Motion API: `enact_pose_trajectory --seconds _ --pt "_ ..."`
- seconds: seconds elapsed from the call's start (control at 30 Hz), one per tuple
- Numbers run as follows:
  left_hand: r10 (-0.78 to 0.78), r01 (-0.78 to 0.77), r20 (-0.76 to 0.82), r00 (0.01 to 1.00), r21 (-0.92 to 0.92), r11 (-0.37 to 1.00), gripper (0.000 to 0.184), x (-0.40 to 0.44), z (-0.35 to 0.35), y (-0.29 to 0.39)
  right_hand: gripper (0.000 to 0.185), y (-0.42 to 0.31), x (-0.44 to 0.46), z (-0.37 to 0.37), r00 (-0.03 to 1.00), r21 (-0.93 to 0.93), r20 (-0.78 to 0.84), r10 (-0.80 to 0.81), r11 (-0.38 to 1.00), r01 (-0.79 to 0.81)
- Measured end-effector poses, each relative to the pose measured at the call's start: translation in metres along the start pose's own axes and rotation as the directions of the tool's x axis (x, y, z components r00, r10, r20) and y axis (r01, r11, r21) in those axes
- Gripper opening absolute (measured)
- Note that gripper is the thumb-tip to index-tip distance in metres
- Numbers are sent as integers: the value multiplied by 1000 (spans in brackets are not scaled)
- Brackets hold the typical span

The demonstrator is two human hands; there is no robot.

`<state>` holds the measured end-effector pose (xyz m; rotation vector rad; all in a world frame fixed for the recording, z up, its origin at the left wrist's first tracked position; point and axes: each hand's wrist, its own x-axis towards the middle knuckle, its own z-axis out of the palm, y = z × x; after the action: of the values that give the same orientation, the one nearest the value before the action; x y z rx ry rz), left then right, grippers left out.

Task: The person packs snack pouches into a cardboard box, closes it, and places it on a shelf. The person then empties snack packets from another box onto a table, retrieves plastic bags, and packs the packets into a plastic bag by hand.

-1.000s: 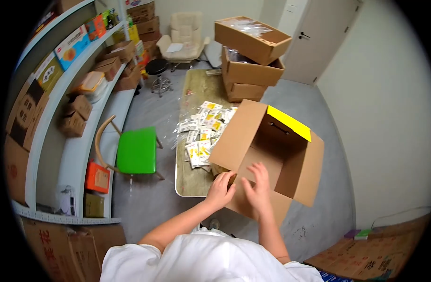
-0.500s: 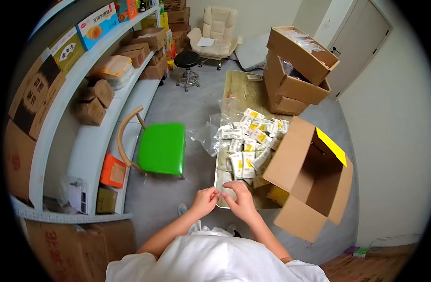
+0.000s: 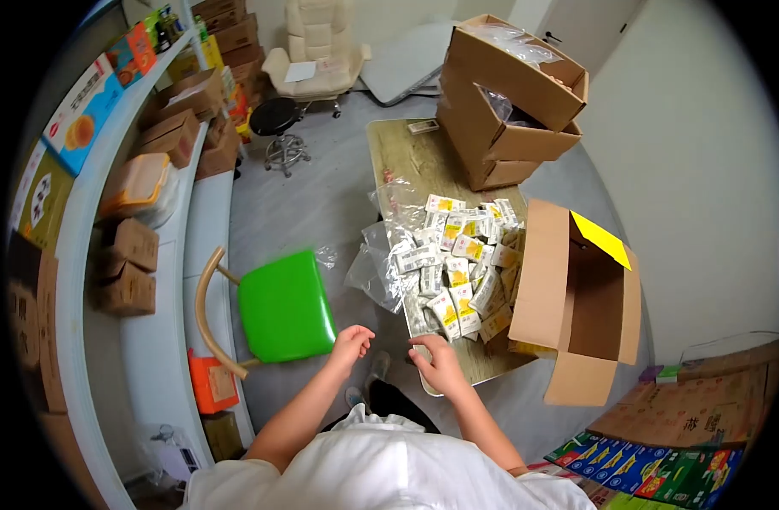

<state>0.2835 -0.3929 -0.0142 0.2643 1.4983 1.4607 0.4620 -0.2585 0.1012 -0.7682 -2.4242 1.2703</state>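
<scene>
My left hand is in the air over the floor, between the green chair and the table, its fingers loosely curled and a little apart with nothing visible in them. Over the near edge of the table is my right hand, thumb and fingers apart, holding nothing that I can see. Just beyond it lies a heap of small white and yellow packets. Clear plastic bags hang at the table's left edge. An open cardboard box lies on its side at the right of the packets.
A green-seated chair stands to the left, before shelves of boxes. Stacked open cartons are at the table's far end. A black stool and a cream armchair stand farther back. Colourful packages lie at lower right.
My hands, close together before, have moved apart, the left one toward the chair. The view has shifted, with more floor and colourful packages showing at lower right.
</scene>
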Motion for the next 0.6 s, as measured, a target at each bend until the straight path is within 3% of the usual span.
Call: enact_pose_trajectory --seconds 0.03,0.07,0.13,0.17,0.27,0.33,0.4,0.47,0.53,0.6 --pt "-260 269 72 963 -252 929 11 17 -3 -6 23 5 7 -3 999 -23 -20 51 998 -51" --pt "-263 275 82 961 -247 929 11 34 -3 -13 23 10 15 -3 998 -25 -29 58 998 -58" --pt "-500 455 66 863 -530 716 18 72 -2 -37 23 24 34 -2 990 64 -46 136 989 -133" --pt "-533 461 29 845 -545 700 26 93 -6 -60 24 34 44 -1 984 52 -1 181 982 -180" --pt "-572 487 14 820 -542 685 43 129 -1 -77 24 54 72 6 991 88 -37 132 988 -128" --pt "-633 538 7 774 -535 652 51 152 5 -82 24 53 88 1 975 117 -3 222 968 -220" --pt "-681 584 11 732 -524 620 59 175 9 -80 24 57 100 -2 975 138 -36 219 967 -212" --pt "-652 603 118 749 -529 597 71 190 15 -74 25 59 104 -9 970 129 -44 240 964 -233" --pt "-630 574 113 768 -558 600 67 214 21 -70 26 58 108 -19 946 181 -34 321 933 -310" --pt "-521 372 -181 834 -514 773 50 239 22 -64 25 66 110 -21 934 229 -48 354 914 -335"
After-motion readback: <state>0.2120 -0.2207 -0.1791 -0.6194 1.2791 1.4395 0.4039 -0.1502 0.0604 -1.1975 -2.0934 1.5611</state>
